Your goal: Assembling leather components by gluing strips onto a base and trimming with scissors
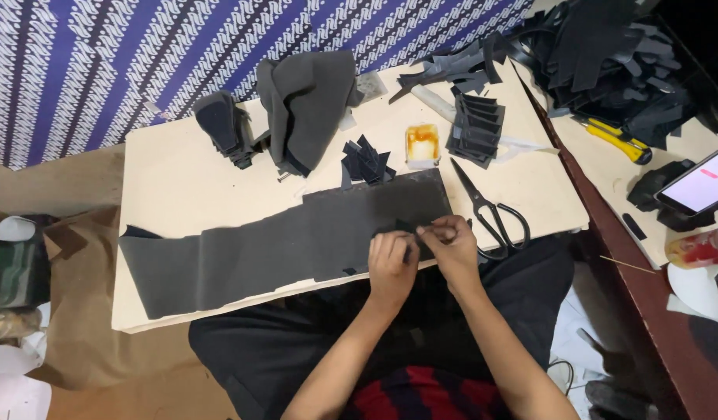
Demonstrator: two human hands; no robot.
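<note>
Pale worktop (172, 187) carries a long dark strip (281, 249) under both hands. Left hand (392, 264) presses it with curled fingers; right hand (452, 239) pinches a small black piece (406, 227). Scissors (491, 214) lie just right.

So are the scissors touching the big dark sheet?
Cannot tell. In the head view the scissors lie right beside the dark sheet, blades along its right edge, but no clear gap or overlap shows.

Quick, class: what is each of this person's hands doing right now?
Left hand: fingers curled, pressing on the long dark sheet at the board's near edge.
Right hand: fingers pinched together on a small dark piece atop that sheet.
</note>
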